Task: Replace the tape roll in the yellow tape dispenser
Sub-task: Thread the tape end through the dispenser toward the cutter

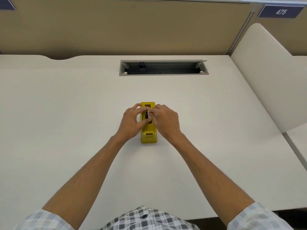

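both hands meet over the yellow tape dispenser (148,137); the left hand (132,122) and right hand (166,121) each curl their fingers around a small dark tape roll (147,115) at its open well; the dispenser stands mid-desk (66,113), flanked by both hands, cable tray (163,68) beyond.

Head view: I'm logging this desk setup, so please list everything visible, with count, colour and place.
tape dispenser: one, yellow, desk centre, between the hands
roll hub: one, black, in the dispenser's well, partly hidden by fingers
desk: one, off-white
cable tray: one, grey, recessed at the desk's far edge, lid open
partition: one, tan, behind the desk
number sign: one, dark blue, reads 475, top right
side divider: one, off-white, right
left hand: fingers curled at the hub
right hand: fingers curled at the hub
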`<state>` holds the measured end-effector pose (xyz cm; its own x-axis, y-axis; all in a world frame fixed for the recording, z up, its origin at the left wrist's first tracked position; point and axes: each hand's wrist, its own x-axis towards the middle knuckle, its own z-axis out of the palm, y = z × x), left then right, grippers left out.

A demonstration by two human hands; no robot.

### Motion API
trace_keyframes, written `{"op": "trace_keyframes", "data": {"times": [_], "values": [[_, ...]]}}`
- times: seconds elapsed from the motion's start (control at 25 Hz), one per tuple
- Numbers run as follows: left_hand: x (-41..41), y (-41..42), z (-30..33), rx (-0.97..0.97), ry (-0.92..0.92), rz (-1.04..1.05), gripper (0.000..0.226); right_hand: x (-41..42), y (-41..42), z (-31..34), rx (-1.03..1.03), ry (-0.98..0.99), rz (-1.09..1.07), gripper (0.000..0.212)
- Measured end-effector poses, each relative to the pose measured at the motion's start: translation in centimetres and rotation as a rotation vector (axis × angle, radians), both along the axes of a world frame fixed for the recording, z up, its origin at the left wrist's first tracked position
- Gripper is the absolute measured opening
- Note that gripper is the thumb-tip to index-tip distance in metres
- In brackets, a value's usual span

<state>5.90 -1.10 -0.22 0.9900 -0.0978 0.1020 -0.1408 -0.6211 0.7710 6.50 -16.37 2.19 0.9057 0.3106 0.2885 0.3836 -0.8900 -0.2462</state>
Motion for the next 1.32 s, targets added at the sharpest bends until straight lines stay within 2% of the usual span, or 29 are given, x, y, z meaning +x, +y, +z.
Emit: {"op": "trace_keyframes", "data": {"times": [0.24, 0.64, 0.84, 1.04, 1.32], "values": [[0.0, 0.0, 0.1, 0.000, -0.021, -0.006, 0.037, -0.2, 0.0, 0.2, 0.100, 0.007, 0.001, 0.016], [-0.8, -0.3, -0.3, -0.046, -0.024, 0.020, 0.039, 0.1, 0.2, -0.9, 0.009, 0.040, 0.007, 0.013], [-0.8, -0.4, -0.6, -0.040, -0.006, 0.056, 0.048, -0.3, 0.2, -0.9, 0.007, 0.070, 0.014, 0.011], [-0.7, -0.1, -0.4, -0.047, -0.023, 0.023, 0.042, -1.2, 0.2, -1.1, 0.017, 0.084, 0.015, 0.011], [-1.1, -0.2, -0.7, -0.047, -0.050, 0.007, 0.050, -2.3, 0.1, -1.6, 0.021, 0.098, 0.008, 0.014]]}}
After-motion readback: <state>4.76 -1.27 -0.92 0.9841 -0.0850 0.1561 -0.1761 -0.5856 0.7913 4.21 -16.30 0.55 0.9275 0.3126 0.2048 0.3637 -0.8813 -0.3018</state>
